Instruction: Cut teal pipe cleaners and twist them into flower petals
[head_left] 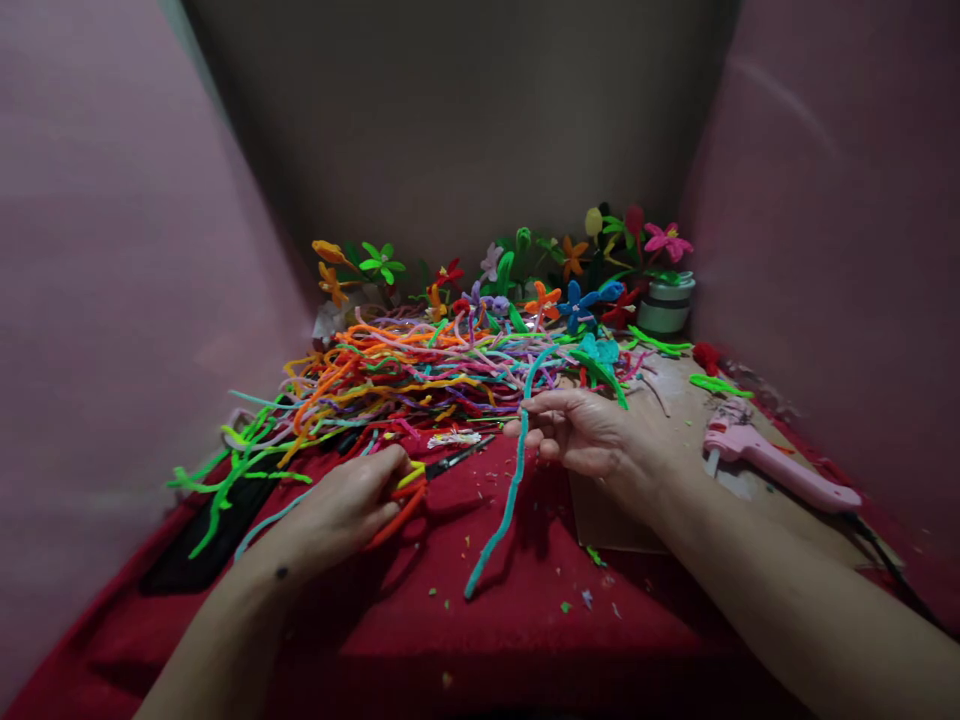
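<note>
My left hand [360, 500] is closed round the orange and yellow handles of a pair of scissors [409, 492], whose dark blades point to the right, just above the red cloth. In my right hand [577, 435], a teal pipe cleaner [510, 505] is pinched between thumb and fingertips. It hangs slightly bent, its lower end free over the cloth and its upper end in front of the heap. Behind both hands lies a big tangled heap of pipe cleaners [405, 365] in many colours. A teal pipe-cleaner flower [598, 350] rests at the heap's right side.
A pink glue gun [787, 465] lies on a cardboard sheet [622, 510] at the right. Finished pipe-cleaner flowers [575, 304] and a pale pot [666, 305] stand along the back. Green pieces lie over a black object [187, 545] at left. Scraps dot the red cloth [420, 620].
</note>
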